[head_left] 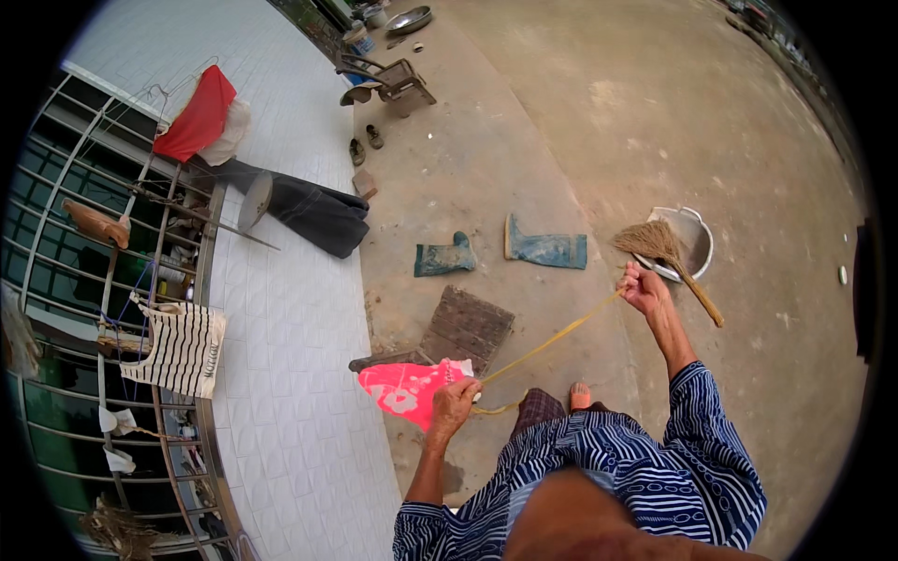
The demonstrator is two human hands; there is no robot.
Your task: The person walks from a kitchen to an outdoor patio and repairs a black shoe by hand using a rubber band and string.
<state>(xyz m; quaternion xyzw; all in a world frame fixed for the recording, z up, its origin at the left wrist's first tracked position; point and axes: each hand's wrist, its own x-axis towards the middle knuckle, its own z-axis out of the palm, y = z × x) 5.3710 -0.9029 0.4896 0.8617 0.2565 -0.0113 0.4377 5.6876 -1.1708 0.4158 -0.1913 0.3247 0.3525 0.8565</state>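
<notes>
My left hand [453, 404] is closed on the edge of a bright pink cloth [405, 391] with a pale flower print, which hangs out to the left. Whether it is a bag or some other sewn piece, I cannot tell. A yellow cord [552, 340] runs taut from beside that hand up to my right hand [644, 288], whose fingers are pinched on its far end. Below my left hand, a short loop of the same cord sags. Behind the cloth lies a low wooden stool [468, 327], partly hidden.
Two muddy teal rubber boots [552, 251] lie ahead on the concrete. A straw hand broom [655, 241] rests across a white basin [697, 229] at right. On the left, dark trousers [313, 210] and a striped top [182, 348] hang by a barred window. Farther off is a chair [402, 82].
</notes>
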